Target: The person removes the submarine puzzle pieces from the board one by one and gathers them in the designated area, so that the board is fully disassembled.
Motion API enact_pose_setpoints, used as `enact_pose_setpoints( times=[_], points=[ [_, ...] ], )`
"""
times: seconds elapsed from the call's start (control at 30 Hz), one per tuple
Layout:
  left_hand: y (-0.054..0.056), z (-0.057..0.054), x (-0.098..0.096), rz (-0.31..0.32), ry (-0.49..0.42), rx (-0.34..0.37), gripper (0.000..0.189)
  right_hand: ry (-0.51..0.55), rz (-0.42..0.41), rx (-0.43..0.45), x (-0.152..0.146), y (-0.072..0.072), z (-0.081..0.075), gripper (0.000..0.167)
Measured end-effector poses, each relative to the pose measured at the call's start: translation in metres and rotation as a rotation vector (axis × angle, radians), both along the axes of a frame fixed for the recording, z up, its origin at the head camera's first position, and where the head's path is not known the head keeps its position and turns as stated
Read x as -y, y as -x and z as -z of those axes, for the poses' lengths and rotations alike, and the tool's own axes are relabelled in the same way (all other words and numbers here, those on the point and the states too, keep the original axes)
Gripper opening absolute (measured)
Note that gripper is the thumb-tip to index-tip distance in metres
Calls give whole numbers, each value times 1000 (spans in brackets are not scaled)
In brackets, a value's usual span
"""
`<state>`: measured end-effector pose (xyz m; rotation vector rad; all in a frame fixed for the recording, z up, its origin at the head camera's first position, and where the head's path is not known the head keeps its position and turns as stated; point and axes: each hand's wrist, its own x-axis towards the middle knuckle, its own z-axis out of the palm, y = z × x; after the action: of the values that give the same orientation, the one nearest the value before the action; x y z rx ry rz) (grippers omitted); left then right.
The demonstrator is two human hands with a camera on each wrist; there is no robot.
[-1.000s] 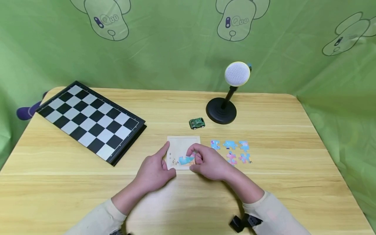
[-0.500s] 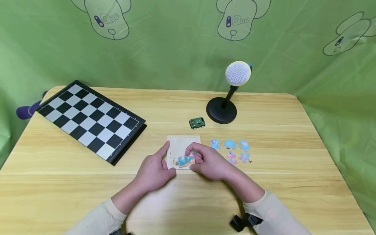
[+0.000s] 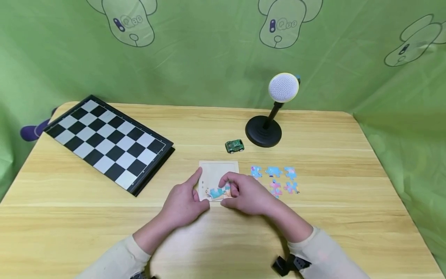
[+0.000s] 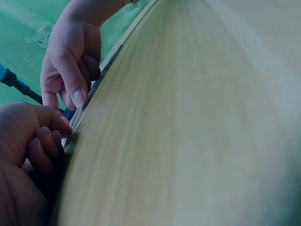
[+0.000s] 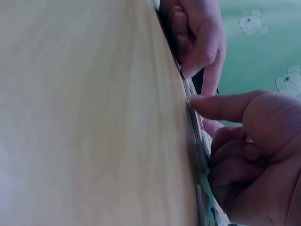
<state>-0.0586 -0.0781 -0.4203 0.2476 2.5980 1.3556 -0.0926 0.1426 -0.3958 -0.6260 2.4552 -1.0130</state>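
Note:
A square pale puzzle tray [image 3: 211, 174] lies flat in front of me, with blue and orange picture pieces along its lower part. My left hand [image 3: 182, 205] holds its lower left corner, index finger along the left edge and thumb at the near edge. My right hand [image 3: 249, 193] reaches over the lower right side. Its bent index fingertip is on a blue puzzle piece [image 3: 216, 193], which sits at a slant, and its thumb is low by the tray's near edge. In the right wrist view, the right thumb [image 5: 221, 107] points to the tray's edge. The right hand hides part of the pieces.
Several loose jigsaw pieces [image 3: 274, 171] lie right of the tray, some partly behind the right hand. Behind it stand a green toy car [image 3: 234, 146] and a round-headed microphone-like toy [image 3: 266, 131] on a black base. A black-and-white chessboard [image 3: 110, 145] lies at the left.
The blue puzzle piece has turned to a slant and shifted slightly left under the right fingers. The right thumb has slid a little left; the left hand stays on the tray.

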Motion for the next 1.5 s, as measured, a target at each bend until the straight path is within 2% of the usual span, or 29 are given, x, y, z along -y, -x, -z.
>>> enact_pose_setpoints(
  times=[0.2, 0.43, 0.93, 1.23, 1.5],
  points=[
    [0, 0, 0, 2, 1, -2, 91, -7, 23, -26, 2, -5, -4, 29],
    [0, 0, 0, -1, 4, 13, 92, 69, 42, -37, -5, -12, -10, 30],
    [-2, 0, -1, -7, -4, 9, 91, 77, 173, -84, -65, -35, -22, 34],
    [-2, 0, -2, -7, -4, 15, 91, 39, 225, -93, -95, -45, -25, 32],
    [-2, -1, -2, -9, -6, 16, 91, 31, 242, -95, -115, -49, -21, 30]
  ],
)
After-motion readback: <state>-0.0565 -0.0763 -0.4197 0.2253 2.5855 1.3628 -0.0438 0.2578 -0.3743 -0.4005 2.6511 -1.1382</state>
